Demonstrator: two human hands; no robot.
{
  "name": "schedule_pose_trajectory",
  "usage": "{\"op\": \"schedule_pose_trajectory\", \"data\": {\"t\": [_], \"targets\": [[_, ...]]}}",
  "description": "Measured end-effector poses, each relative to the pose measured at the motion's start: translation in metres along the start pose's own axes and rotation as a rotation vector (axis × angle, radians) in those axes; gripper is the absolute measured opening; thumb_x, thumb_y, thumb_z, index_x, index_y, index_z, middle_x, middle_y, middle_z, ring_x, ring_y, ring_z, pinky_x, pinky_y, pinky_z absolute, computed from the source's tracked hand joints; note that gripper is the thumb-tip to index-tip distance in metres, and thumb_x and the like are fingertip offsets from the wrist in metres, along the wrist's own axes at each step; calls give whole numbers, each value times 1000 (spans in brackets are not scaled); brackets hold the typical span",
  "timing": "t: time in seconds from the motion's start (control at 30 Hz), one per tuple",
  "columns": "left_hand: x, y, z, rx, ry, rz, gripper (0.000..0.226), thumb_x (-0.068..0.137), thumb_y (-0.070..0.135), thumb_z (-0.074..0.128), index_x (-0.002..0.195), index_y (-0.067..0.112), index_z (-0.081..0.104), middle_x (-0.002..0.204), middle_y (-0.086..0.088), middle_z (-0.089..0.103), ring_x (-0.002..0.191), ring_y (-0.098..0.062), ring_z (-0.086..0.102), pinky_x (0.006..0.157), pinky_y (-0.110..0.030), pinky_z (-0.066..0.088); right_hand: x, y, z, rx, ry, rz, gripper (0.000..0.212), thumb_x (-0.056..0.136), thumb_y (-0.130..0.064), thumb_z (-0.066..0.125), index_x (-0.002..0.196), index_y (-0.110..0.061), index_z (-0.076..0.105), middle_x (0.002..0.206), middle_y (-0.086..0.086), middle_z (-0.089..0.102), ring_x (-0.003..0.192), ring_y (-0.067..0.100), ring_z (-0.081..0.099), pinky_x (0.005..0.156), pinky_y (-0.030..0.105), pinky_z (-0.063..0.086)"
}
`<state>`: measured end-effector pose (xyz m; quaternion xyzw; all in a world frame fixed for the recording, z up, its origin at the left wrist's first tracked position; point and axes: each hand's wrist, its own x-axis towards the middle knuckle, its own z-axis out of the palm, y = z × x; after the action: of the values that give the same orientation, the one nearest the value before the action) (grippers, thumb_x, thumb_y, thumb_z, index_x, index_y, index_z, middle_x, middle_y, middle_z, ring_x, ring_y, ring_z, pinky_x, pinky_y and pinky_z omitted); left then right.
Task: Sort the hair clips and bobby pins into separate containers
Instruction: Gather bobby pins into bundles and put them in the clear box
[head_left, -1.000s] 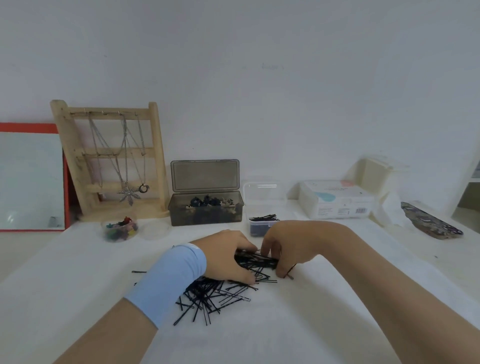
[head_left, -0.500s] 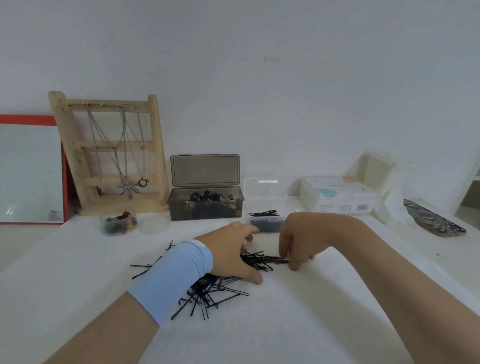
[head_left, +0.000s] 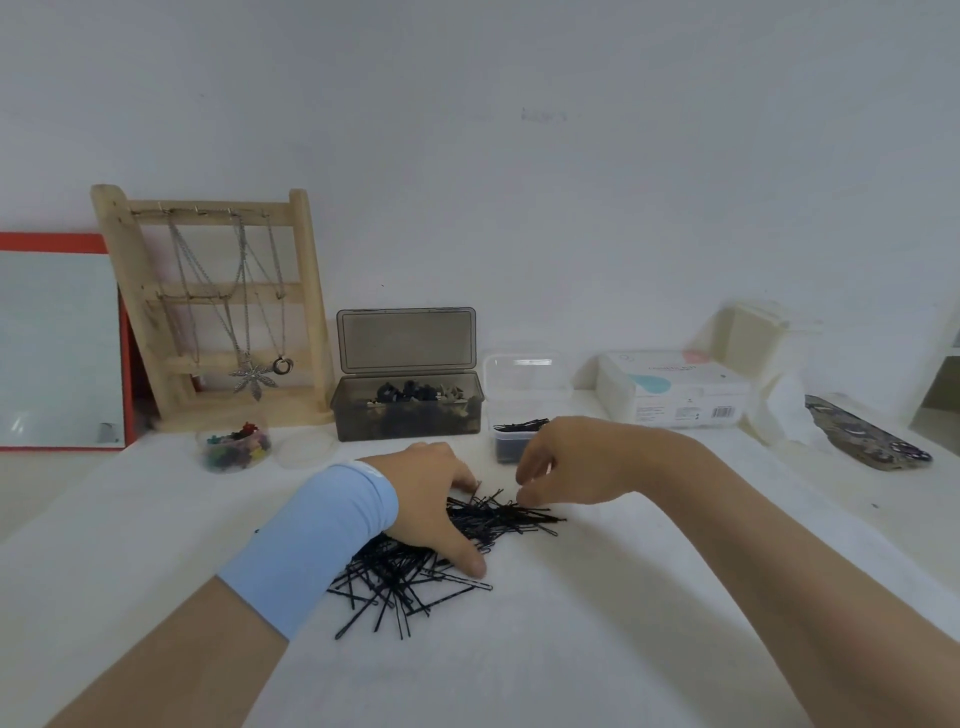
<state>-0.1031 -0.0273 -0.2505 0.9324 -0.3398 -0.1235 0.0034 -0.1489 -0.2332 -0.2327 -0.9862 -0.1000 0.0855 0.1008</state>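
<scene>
Head camera: loose black bobby pins (head_left: 410, 577) lie heaped on the white table (head_left: 623, 623) under the left hand (head_left: 428, 493), which is spread across them and grips nothing. The right hand (head_left: 566, 462) curls its fingertips (head_left: 527, 488) onto the heap's far edge; whether they pinch a pin I cannot tell. Light, thin, slick and tangled, the pins likely suit a mid-length pinch in small bunches.

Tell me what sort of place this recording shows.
Probably a home dressing table: a wooden jewellery stand hung with necklaces, a red-framed mirror beside it, a grey box of hair clips, and loose bobby pins on the white tabletop.
</scene>
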Motion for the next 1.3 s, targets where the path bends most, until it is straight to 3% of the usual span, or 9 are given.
{"op": "schedule_pose_trajectory", "data": {"t": [0.07,0.13,0.3,0.43,0.53,0.67,0.9,1.17,1.3], "targets": [[1,0,0,-64,27,53,73,69,63,76,133,35,55,127,15,54,111,-7,53,99,-29,46,1,-4,6,-32,-64,17,61,70,-64,69,113,-21,68,107,-5,68,97,20,62,79,28,52],[2,0,-2,-102,31,101,55,76,52,76,127,37,61,118,18,60,103,-4,57,95,-25,47,2,-10,12,-17,-68,2,57,66,-59,79,114,-29,69,99,-13,67,89,13,61,66,19,45],[3,-3,-1,-104,43,110,57,75,53,76,127,36,61,118,16,60,103,-6,57,91,-23,45,5,-14,12,31,-28,-70,32,74,-36,82,105,-32,75,70,-23,63,64,-6,57,50,4,37],[2,-4,-1,-58,65,74,76,70,61,76,137,33,51,129,14,51,115,-11,52,101,-34,46,5,-16,14,20,16,-70,36,76,-38,80,111,-36,73,84,-20,60,78,3,60,59,15,40],[1,-4,-1,-75,31,96,62,74,58,74,130,35,60,125,10,57,111,-12,56,100,-34,47,4,-16,11,-58,-3,-10,54,75,-44,80,125,-30,66,102,-14,57,93,11,59,65,18,41],[2,-3,-3,-66,44,96,55,78,57,72,126,32,64,121,10,62,105,-12,58,96,-30,48,0,-18,6,-97,-88,-4,42,79,-36,79,119,-26,70,85,-14,64,66,1,54,54,14,38],[2,-1,-3,-74,40,109,59,75,60,72,127,34,63,119,10,63,103,-13,59,90,-27,48,3,-28,13,-6,21,-84,25,79,-21,76,103,-28,77,74,-14,67,71,8,60,64,21,49],[-1,-4,-4,-50,-11,78,83,66,64,76,139,30,53,132,11,55,114,-13,56,101,-34,46,-6,-33,5,43,108,-82,62,79,-44,62,137,-28,51,127,-8,50,112,12,55,96,32,48],[-2,-6,-4,-5,-22,4,88,61,66,78,135,26,54,127,8,57,109,-15,58,99,-35,49,-1,-48,23,-50,-29,-77,60,71,-60,75,122,-32,60,112,-9,59,99,15,60,73,24,49]]}}
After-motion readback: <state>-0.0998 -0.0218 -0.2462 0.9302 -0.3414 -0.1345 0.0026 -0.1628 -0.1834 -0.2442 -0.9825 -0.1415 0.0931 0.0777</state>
